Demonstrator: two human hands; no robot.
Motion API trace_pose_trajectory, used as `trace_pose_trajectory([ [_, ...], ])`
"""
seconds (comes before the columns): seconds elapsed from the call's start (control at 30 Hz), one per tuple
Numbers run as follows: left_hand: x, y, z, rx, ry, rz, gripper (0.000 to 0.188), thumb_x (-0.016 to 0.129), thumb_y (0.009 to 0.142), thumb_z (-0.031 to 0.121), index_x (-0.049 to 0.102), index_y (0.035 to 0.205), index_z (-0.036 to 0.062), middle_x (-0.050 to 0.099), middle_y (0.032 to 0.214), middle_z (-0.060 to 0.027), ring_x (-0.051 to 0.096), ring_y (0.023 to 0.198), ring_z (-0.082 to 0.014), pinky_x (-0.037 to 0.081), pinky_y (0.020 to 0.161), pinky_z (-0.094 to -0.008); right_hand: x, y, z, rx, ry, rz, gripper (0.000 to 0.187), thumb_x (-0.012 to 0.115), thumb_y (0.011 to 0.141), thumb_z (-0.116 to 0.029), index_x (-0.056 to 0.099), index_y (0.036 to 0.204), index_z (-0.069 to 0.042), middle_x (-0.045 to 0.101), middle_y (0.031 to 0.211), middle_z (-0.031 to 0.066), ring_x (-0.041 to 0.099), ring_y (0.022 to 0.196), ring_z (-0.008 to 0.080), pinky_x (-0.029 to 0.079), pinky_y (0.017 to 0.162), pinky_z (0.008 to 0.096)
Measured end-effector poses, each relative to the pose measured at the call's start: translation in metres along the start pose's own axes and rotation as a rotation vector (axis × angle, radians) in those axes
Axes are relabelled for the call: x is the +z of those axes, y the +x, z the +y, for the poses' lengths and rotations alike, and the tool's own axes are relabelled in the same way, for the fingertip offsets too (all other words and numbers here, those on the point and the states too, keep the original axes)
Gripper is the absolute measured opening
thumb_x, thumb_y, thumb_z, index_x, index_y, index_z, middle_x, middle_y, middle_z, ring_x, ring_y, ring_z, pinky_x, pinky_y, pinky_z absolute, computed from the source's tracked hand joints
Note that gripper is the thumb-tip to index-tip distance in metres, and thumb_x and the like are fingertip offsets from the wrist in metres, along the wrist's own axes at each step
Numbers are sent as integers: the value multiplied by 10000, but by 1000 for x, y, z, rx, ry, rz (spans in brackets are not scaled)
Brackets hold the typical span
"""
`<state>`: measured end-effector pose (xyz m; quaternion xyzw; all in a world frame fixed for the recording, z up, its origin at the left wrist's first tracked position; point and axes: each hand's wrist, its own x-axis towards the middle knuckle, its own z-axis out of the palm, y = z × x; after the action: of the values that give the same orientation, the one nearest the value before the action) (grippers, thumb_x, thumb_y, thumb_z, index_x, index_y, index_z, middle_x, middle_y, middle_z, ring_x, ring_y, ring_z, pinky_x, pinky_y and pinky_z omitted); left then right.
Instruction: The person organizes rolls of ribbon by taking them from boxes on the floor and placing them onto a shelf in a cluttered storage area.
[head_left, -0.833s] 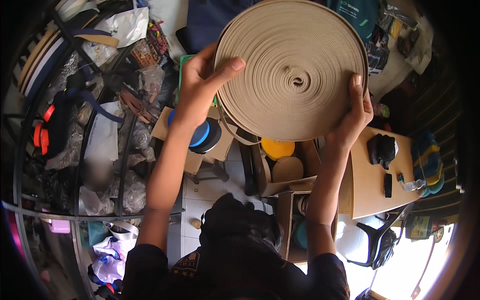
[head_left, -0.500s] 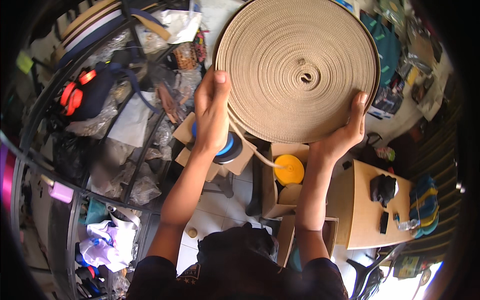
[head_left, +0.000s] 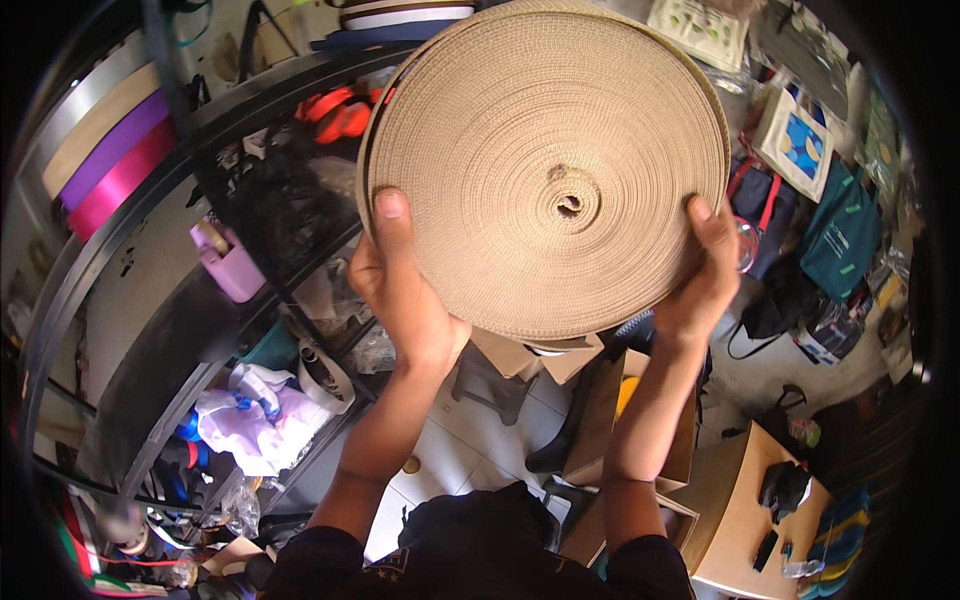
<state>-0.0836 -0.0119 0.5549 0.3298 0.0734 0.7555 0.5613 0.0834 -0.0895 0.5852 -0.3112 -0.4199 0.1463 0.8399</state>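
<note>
A large flat roll of beige webbing strap (head_left: 540, 150) fills the upper middle, its wound face toward me and a small hole near its centre. My left hand (head_left: 405, 290) grips its lower left rim, with the thumb laid on the face. On the lower right rim, my right hand (head_left: 702, 275) holds it the same way, thumb over the edge. The fingers of both hands are largely hidden behind the roll. Both arms are raised and stretched out, so the roll hangs above the floor and the boxes.
A black metal shelf (head_left: 270, 100) curves along the left, carrying a pink container (head_left: 228, 262), white cloth (head_left: 255, 425) and ribbon rolls (head_left: 105, 170). Cardboard boxes (head_left: 600, 455) stand on the tiled floor below. A wooden table (head_left: 735, 520) is at lower right; bags (head_left: 840, 235) lie at far right.
My view has turned toward the left shelf. The webbing roll sits lower and further left in view, still between both hands. The loose strap end that hung below it no longer shows.
</note>
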Motion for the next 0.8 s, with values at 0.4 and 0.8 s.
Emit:
trace_pose_trajectory([
  [0.4, -77, -5, 87, -73, 105, -142, 277, 661, 900, 182, 660, 1056, -47, 666, 917, -33, 584, 790, -64, 474, 694, -225, 95, 25, -47, 47, -586, -900, 497, 751, 764, -398, 658, 1070, -18, 655, 827, 47, 595, 730, 105, 445, 693, 224],
  [0.8, -89, -23, 129, -105, 288, -151, 293, 695, 875, 201, 668, 1003, -60, 666, 820, -33, 584, 703, -51, 460, 624, -200, 131, -18, -29, 61, -320, -1098, 306, 669, 878, -183, 659, 1136, -19, 675, 1037, 58, 616, 943, 114, 475, 862, 263],
])
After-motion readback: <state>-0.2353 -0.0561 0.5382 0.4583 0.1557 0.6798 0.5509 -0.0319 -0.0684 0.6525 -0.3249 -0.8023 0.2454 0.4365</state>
